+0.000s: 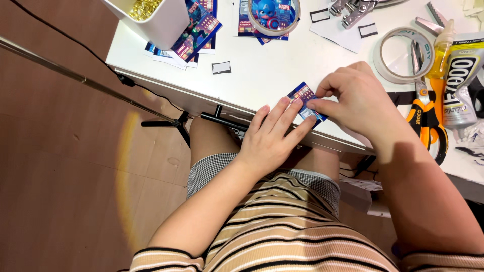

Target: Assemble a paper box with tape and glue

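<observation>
pinching a small blue printed card (304, 95) at the near edge of the white table (272, 70), the right hand (359, 100) grips the card's right end between thumb and forefinger, the other fingers curled in above it. the left hand (272, 136) comes up from below the edge with its fingers spread and laid flat, the fingertips pressing on the card's lower left side, so both hands touch the card at once. the card lies partly on the tabletop, right at that near edge. toward the right edge a roll of clear tape (403, 55) lies flat, with orange-handled scissors (426, 118) just beside it and a glue tube (460, 80) against the scissors. at the far edge a second tape roll (274, 17) rests on a loose pile of blue printed cards (194, 32), and near the far left corner a white tub (161, 20) holds small gold pieces (144, 7). a small black-bordered white label (221, 67) lies alone between the pile and the near edge.
</observation>
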